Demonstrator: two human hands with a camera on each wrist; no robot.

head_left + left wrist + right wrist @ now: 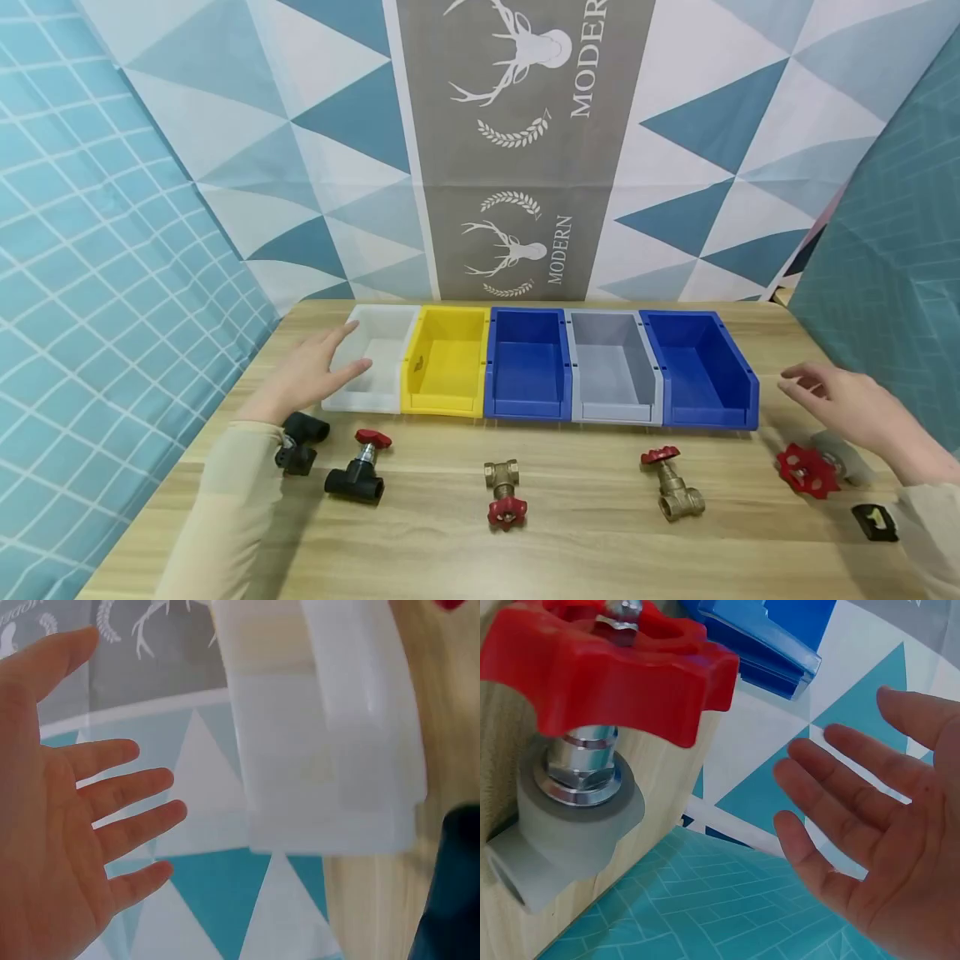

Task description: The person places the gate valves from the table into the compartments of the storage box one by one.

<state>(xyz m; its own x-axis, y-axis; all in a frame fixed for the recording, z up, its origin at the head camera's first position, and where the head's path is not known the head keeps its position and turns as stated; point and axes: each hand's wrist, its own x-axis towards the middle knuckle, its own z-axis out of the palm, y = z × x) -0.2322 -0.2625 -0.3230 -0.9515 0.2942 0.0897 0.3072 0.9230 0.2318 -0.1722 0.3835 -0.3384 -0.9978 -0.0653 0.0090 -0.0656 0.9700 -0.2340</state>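
My left hand [311,372] hovers by the white bin [363,400] at the left end of the row, fingers spread and holding nothing. In the left wrist view its palm shows beside the translucent bin wall. The right hand [847,404] is in the air right of the row, fingers loosely bent, nothing in them. Below it lies a grey valve with a red handwheel [808,471], seen close in the right wrist view with its grey body [577,832]. Near my left sleeve sit a black pipe valve [300,442], partly covered, and a black tee valve with a red handle [356,479].
Beside the white bin stand a yellow bin [446,404], a blue bin [528,408], a grey bin [615,412] and another blue bin [708,417]. Two brass valves with red handwheels lie in front, one central [502,479], one further right [675,492]. A patterned cloth [360,167] hangs behind.
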